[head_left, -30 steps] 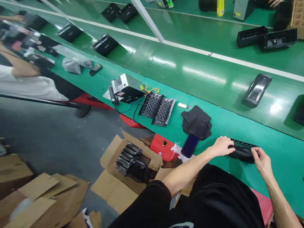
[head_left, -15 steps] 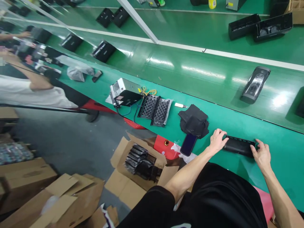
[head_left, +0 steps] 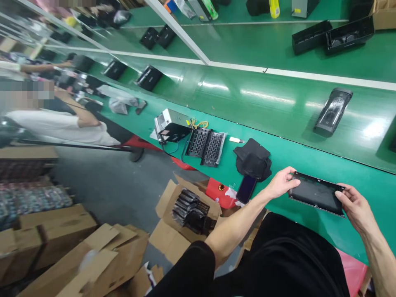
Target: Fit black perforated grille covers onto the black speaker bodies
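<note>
Between my hands is a black rectangular panel (head_left: 315, 193), its broad face turned up and small bright spots along its edges. My left hand (head_left: 282, 182) pinches its left end, thumb on the face. At the right end my right hand (head_left: 355, 205) grips it the same way. To the left lie a pile of black cloth-like sheets (head_left: 253, 159) and a dark-screened phone (head_left: 246, 189). Further left are two black perforated grilles (head_left: 206, 146), one partly in clear plastic, beside a boxy black and silver device (head_left: 173, 126).
Beyond the bench edge a green conveyor carries a black speaker-like unit (head_left: 333, 111) and several black housings (head_left: 349, 35). An open carton (head_left: 167, 243) with wrapped black parts stands below the bench. A co-worker in a white shirt (head_left: 62, 126) sits at the left.
The panel has been tilted so its broad face now shows, and both hands have turned with it. My right hand has moved slightly right and down. The camera view has shifted left.
</note>
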`<action>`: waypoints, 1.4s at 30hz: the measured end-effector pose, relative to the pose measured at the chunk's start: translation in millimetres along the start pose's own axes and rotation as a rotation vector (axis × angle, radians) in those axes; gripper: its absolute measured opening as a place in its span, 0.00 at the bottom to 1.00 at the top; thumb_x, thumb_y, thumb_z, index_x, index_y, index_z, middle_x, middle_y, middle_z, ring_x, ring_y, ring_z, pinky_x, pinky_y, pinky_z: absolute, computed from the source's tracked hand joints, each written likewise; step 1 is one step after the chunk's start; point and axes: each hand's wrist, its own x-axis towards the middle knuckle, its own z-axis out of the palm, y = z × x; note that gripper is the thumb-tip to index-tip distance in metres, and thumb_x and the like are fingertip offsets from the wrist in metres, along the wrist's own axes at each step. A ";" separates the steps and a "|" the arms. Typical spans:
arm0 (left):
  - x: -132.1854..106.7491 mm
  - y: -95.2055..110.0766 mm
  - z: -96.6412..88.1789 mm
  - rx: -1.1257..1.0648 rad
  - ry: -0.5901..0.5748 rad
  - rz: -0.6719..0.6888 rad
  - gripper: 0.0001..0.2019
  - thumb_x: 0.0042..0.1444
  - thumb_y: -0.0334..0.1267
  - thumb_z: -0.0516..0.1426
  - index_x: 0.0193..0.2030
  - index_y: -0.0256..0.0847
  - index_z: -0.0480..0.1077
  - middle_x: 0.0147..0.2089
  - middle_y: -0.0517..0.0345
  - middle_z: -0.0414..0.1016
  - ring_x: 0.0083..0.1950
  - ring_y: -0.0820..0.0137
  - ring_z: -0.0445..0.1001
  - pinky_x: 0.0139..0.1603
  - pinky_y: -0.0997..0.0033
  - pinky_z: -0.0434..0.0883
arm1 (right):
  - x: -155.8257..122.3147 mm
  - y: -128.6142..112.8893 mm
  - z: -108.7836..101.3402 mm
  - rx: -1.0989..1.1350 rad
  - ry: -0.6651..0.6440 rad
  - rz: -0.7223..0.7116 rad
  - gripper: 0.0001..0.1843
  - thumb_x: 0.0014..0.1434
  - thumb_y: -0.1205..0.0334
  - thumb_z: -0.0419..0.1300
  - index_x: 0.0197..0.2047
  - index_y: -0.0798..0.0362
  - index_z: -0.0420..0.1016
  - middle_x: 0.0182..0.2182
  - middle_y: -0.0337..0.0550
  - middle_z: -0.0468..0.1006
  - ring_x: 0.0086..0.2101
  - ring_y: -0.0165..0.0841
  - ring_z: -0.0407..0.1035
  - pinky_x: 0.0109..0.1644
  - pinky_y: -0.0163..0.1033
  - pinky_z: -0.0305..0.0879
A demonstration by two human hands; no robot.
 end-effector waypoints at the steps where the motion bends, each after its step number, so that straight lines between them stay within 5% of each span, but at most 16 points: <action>1: -3.2 7.8 1.2 -0.042 -0.003 0.001 0.29 0.53 0.62 0.69 0.46 0.43 0.65 0.26 0.74 0.59 0.26 0.77 0.60 0.30 0.75 0.56 | -3.9 -3.9 -0.1 0.023 0.009 -0.015 0.36 0.41 0.37 0.81 0.48 0.48 0.81 0.28 0.34 0.71 0.27 0.31 0.64 0.29 0.37 0.62; 7: -20.4 41.3 -0.6 -0.045 0.016 0.062 0.28 0.56 0.64 0.66 0.45 0.42 0.67 0.24 0.72 0.60 0.24 0.78 0.55 0.28 0.74 0.53 | -21.6 -16.2 5.4 0.101 0.084 -0.072 0.30 0.40 0.43 0.84 0.44 0.47 0.84 0.29 0.35 0.69 0.31 0.31 0.62 0.32 0.34 0.63; 13: -30.2 53.1 -12.9 -0.039 -0.036 0.114 0.26 0.56 0.58 0.68 0.48 0.40 0.69 0.25 0.73 0.58 0.26 0.78 0.54 0.30 0.73 0.51 | -46.6 -23.4 19.4 0.134 0.160 -0.085 0.32 0.37 0.45 0.84 0.46 0.44 0.84 0.30 0.34 0.69 0.31 0.31 0.62 0.33 0.33 0.64; 24: -40.5 45.3 -33.2 -0.131 -0.171 0.142 0.29 0.53 0.55 0.71 0.51 0.40 0.67 0.28 0.73 0.55 0.29 0.77 0.54 0.33 0.73 0.53 | -78.3 -24.0 41.8 0.181 0.211 -0.094 0.32 0.39 0.48 0.84 0.48 0.45 0.83 0.32 0.35 0.72 0.32 0.32 0.65 0.34 0.33 0.68; 34: -45.8 37.2 -33.8 -0.135 -0.116 0.174 0.25 0.56 0.50 0.67 0.52 0.39 0.66 0.28 0.74 0.52 0.29 0.77 0.51 0.33 0.72 0.51 | -81.3 -29.0 48.4 0.224 0.193 -0.070 0.32 0.37 0.47 0.85 0.44 0.46 0.83 0.32 0.36 0.77 0.34 0.30 0.70 0.38 0.30 0.71; 42: -46.3 35.4 -32.5 -0.160 -0.118 0.173 0.27 0.53 0.48 0.69 0.53 0.39 0.66 0.29 0.73 0.52 0.29 0.78 0.52 0.33 0.71 0.51 | -81.4 -33.9 48.6 0.241 0.178 -0.061 0.30 0.38 0.48 0.86 0.42 0.47 0.84 0.29 0.33 0.73 0.29 0.27 0.66 0.32 0.28 0.67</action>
